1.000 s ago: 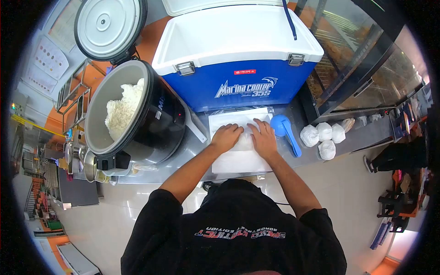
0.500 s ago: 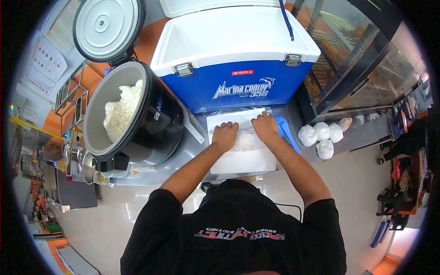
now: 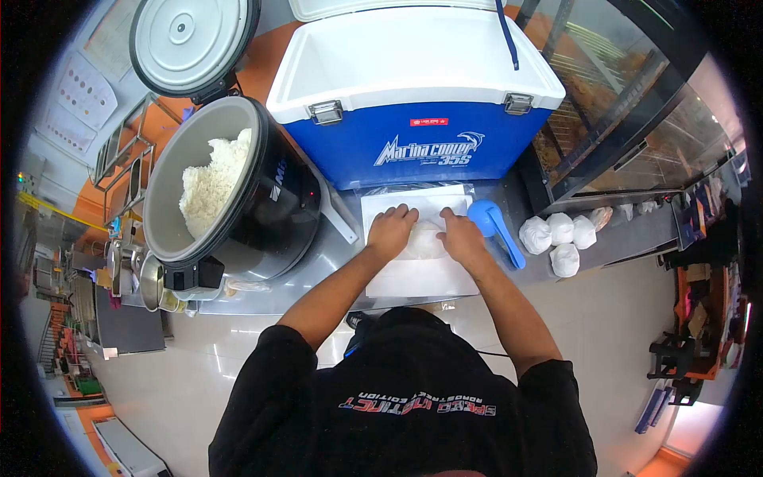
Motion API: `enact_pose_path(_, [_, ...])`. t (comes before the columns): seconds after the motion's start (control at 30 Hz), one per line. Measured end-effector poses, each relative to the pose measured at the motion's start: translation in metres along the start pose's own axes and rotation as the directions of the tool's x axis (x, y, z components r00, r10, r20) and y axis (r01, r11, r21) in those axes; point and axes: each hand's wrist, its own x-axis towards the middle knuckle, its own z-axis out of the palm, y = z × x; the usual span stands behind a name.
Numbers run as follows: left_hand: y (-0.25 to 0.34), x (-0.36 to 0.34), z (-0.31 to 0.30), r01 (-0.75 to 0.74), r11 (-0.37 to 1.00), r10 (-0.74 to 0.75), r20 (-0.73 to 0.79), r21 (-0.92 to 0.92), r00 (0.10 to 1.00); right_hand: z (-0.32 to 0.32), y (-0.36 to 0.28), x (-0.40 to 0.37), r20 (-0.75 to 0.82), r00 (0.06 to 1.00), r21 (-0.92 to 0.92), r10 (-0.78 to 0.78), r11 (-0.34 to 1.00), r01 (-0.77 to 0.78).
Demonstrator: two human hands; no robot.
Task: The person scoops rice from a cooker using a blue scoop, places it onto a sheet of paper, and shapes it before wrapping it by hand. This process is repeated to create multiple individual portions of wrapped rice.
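Paper [image 3: 421, 280], smooth and white, is lying on metal counter [image 3: 314, 272]. Rounded pale mound [image 3: 426, 245] is resting on it; left hand [image 3: 392, 230] and right hand [image 3: 463, 237], both bent, are flanking it; grip: cannot tell.

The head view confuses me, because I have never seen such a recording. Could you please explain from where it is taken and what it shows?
There is no robot here: a person works bare-handed. One camera, worn on the head, looks forward and down. The left hand and right hand are at either side of a whitish rounded lump on white paper; whether they grip it is hard to tell. Around them on the metal counter are a black cooker with white rice, an open blue cooler, a blue scoop and, at the right, four white bundles.
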Motion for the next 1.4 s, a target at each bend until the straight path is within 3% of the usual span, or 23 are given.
enact_pose_path(0.07, [0.0, -0.003, 0.002, -0.05, 0.998, 0.051, -0.025, 0.038, 0.998, 0.012, 0.01, 0.009, -0.089, 0.995, 0.184, -0.034, 0.982, 0.05])
enact_pose_path(0.17, [-0.003, -0.01, 0.005, -0.165, 0.98, 0.169, -0.031, 0.112, 0.985, 0.017, 0.01, 0.013, -0.131, 0.991, 0.228, -0.018, 0.972, 0.048])
enact_pose_path(0.3, [-0.015, -0.023, 0.009, -0.301, 0.944, 0.301, 0.016, 0.135, 0.953, 0.036, 0.025, 0.02, -0.207, 0.973, 0.105, -0.103, 0.986, 0.127])
enact_pose_path(0.37, [-0.016, -0.025, 0.009, -0.229, 0.97, 0.234, -0.046, 0.082, 0.971, 0.038, 0.029, 0.022, -0.248, 0.956, -0.086, -0.159, 0.986, 0.142])
enact_pose_path(0.43, [-0.02, -0.027, 0.006, -0.156, 0.987, 0.158, -0.105, 0.027, 0.982, 0.036, 0.03, 0.02, -0.304, 0.938, -0.148, -0.167, 0.981, 0.127])
enact_pose_path(0.5, [-0.025, -0.026, 0.001, 0.005, 0.999, -0.003, 0.046, -0.035, 0.999, 0.035, 0.032, 0.02, -0.356, 0.917, -0.209, -0.181, 0.972, 0.11])
enact_pose_path(0.6, [-0.029, -0.024, -0.004, -0.029, 0.994, 0.034, 0.043, -0.101, 0.999, 0.032, 0.032, 0.022, -0.315, 0.927, -0.273, -0.202, 0.955, 0.115])
enact_pose_path(0.67, [-0.031, -0.025, -0.006, -0.044, 0.993, 0.05, 0.048, -0.108, 0.998, 0.023, 0.028, 0.021, -0.255, 0.961, -0.273, -0.109, 0.961, 0.037])
enact_pose_path(0.93, [-0.027, -0.028, -0.01, -0.003, 0.992, 0.015, 0.096, -0.123, 0.995, 0.018, 0.049, 0.023, -0.273, 0.962, -0.353, -0.012, 0.931, -0.089])
enact_pose_path(1.0, [-0.028, -0.026, -0.01, 0.058, 0.993, -0.046, 0.116, -0.106, 0.992, 0.014, 0.054, 0.026, -0.258, 0.966, -0.407, -0.006, 0.908, -0.104])
enact_pose_path(1.1, [-0.028, -0.024, -0.016, 0.003, 1.0, -0.001, 0.101, -0.024, 0.995, 0.006, 0.054, 0.025, -0.245, 0.969, -0.405, 0.028, 0.905, -0.128])
enact_pose_path(1.17, [-0.019, -0.022, -0.024, 0.007, 1.0, -0.005, 0.078, -0.021, 0.997, 0.003, 0.049, 0.018, -0.39, 0.908, -0.373, -0.15, 0.928, -0.007])
enact_pose_path(1.2, [-0.013, -0.022, -0.028, 0.012, 1.0, -0.011, 0.059, -0.019, 0.998, -0.001, 0.044, 0.017, -0.389, 0.909, -0.373, -0.15, 0.928, -0.007])
enact_pose_path(1.27, [-0.003, -0.018, -0.029, -0.03, 0.998, 0.032, 0.034, -0.058, 0.999, -0.007, 0.034, 0.014, -0.332, 0.88, -0.251, -0.339, 0.931, 0.264])
enact_pose_path(1.3, [0.002, -0.014, -0.029, -0.074, 0.993, 0.075, 0.003, -0.093, 0.997, -0.006, 0.032, 0.017, -0.333, 0.881, -0.253, -0.337, 0.932, 0.261])
enact_pose_path(1.33, [0.009, -0.012, -0.029, -0.077, 0.993, 0.078, 0.002, -0.095, 0.997, -0.007, 0.03, 0.021, -0.235, 0.904, -0.284, -0.356, 0.915, 0.287])
enact_pose_path(1.37, [0.016, -0.01, -0.029, -0.227, 0.971, 0.228, -0.002, -0.07, 0.974, -0.007, 0.027, 0.026, -0.135, 0.919, -0.312, -0.37, 0.896, 0.315])
enact_pose_path(1.4, [0.023, -0.01, -0.028, -0.372, 0.927, 0.372, -0.001, -0.046, 0.928, -0.007, 0.024, 0.03, -0.137, 0.92, -0.313, -0.368, 0.897, 0.313])
